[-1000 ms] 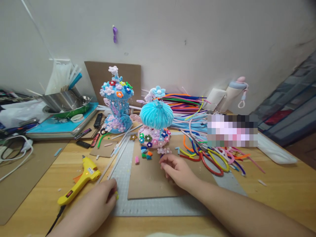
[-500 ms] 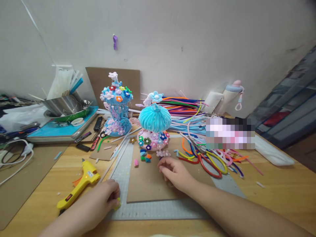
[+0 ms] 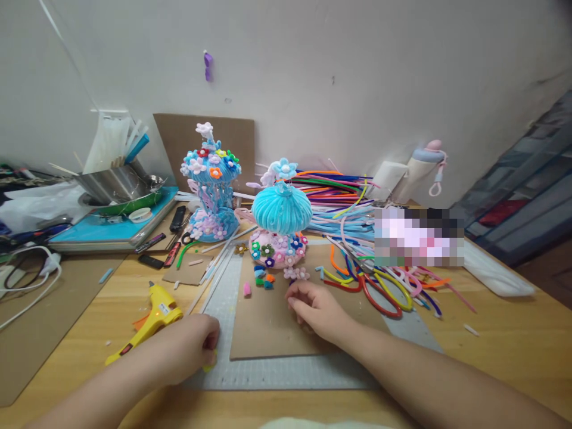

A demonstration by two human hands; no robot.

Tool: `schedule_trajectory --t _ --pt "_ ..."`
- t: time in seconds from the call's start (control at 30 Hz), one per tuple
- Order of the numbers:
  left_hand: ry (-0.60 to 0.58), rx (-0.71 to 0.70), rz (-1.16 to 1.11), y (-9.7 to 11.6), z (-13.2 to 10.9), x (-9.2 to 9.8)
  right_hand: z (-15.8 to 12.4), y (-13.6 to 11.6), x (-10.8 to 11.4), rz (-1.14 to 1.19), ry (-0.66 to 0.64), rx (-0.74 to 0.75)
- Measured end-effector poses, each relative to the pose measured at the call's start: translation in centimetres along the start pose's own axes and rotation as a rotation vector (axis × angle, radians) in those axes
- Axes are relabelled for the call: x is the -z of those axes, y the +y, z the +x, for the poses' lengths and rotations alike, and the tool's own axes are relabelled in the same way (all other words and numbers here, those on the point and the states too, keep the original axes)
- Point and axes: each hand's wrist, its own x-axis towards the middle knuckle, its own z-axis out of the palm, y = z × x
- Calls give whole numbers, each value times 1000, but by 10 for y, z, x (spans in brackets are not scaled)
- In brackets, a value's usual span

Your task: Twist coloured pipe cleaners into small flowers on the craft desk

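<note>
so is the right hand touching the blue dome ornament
Apart. The head view shows a strip of cardboard with small loose flowers between the right hand and the blue dome ornament.

light: bright, even | shadows: soft | edges: bowed (wide lens) | patch: pixelated

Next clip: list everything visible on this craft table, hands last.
Cutting mat: one, grey, front centre.
Cardboard sheet: one, brown, on the mat.
Glue gun: one, yellow, left of the mat.
Tall flowered model: one, blue, back left of the mat.
Domed model: one, turquoise over pink, at the cardboard's far edge.
Loose flowers: several, mixed colours, before the domed model.
Pipe cleaners: many, mixed colours, right rear.
Steel bowl: one, silver, far left.
Small piece: one, yellow, in the left grip.
Left hand: one, grip closed on the small piece at the mat's edge.
Right hand: one, loosely curled, resting on the cardboard sheet.
</note>
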Motion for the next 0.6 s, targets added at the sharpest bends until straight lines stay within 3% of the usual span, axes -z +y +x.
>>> schedule_trajectory --t 0.6 --pt "-23 -43 4 -6 4 -4 -1 0 0 -19 -19 -15"
